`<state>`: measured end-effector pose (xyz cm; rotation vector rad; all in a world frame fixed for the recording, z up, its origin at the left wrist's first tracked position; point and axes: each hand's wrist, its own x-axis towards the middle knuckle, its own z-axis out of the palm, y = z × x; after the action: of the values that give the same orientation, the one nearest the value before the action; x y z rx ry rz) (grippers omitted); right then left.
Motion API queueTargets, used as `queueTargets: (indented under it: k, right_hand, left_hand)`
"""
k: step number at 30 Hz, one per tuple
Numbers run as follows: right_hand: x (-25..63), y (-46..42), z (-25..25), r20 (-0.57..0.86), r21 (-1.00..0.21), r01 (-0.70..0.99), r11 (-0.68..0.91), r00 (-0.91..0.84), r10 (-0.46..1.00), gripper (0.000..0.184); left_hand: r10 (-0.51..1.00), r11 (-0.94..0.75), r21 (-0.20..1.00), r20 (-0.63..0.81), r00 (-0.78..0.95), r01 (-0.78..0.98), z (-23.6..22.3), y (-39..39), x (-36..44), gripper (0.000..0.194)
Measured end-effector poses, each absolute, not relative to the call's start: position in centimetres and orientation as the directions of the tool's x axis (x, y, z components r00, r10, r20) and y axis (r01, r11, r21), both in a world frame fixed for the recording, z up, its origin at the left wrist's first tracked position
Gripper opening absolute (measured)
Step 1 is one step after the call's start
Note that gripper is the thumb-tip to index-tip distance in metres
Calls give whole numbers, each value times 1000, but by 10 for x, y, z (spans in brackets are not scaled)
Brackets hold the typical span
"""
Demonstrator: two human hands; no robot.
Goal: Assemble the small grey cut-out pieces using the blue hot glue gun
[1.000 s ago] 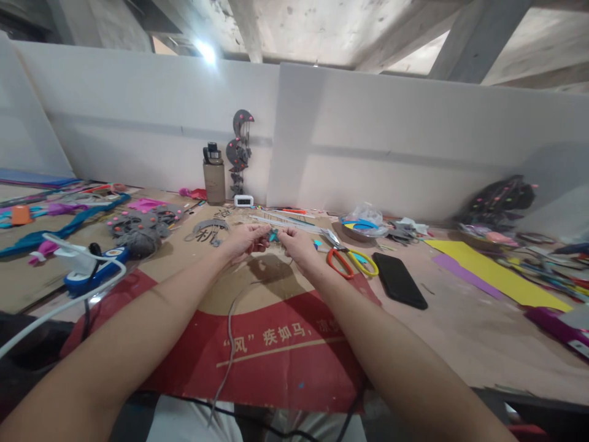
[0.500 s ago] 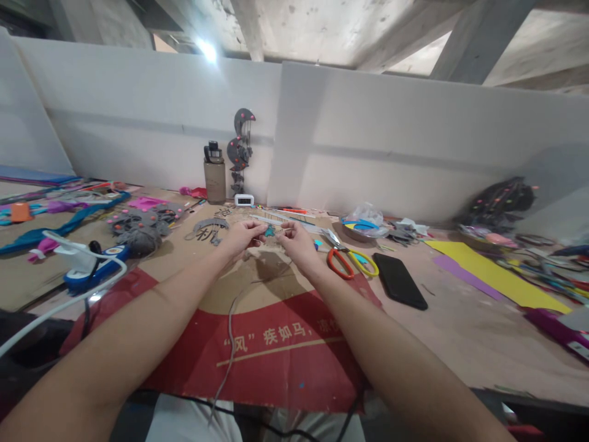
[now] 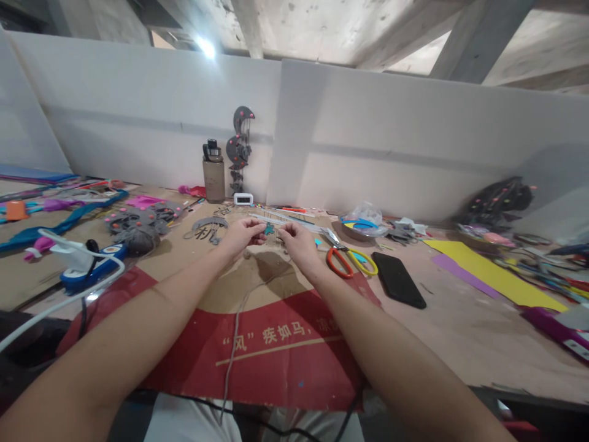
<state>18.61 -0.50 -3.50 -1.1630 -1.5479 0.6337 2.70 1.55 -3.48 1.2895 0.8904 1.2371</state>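
Observation:
My left hand (image 3: 243, 239) pinches a small teal piece (image 3: 269, 229) between thumb and fingertips, above the cardboard sheet (image 3: 285, 368). Close beside it on the right, my right hand (image 3: 298, 244) has its thumb and forefinger pressed together. A thin grey cord (image 3: 234, 331) trails from beneath the hands down across the cardboard to its near edge; its upper end fades from sight near the right fingers, and I cannot make out what that pinch holds. A grey crescent piece (image 3: 207, 227) lies on the cardboard left of my hands.
Scissors (image 3: 339, 255) with red and yellow handles and a black phone (image 3: 398, 279) lie to the right. A bottle (image 3: 213, 178) and a small white clock (image 3: 243, 199) stand at the back. At left are a blue power strip (image 3: 94, 270) and a grey yarn ball (image 3: 142, 240).
My right fingers have come together and turned slightly beside the teal piece. The cord on the cardboard has shifted its curve a little to the right. My left hand stays nearly in place.

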Motion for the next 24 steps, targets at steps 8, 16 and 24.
queueTargets:
  k: [8, 16, 24]
  right_hand:
    - [190, 2, -44, 409, -831, 412, 373, -1, 912, 23]
    - [188, 4, -46, 413, -827, 415, 379, -9, 911, 28]
    - [182, -1, -45, 484, -815, 341, 469, -44, 874, 36]
  left_hand:
    - [959, -186, 980, 198, 203, -78, -33, 15, 27, 26]
    - [964, -173, 982, 184, 191, -72, -35, 16, 26, 26]
    - [968, -140, 985, 157, 195, -98, -37, 16, 27, 23]
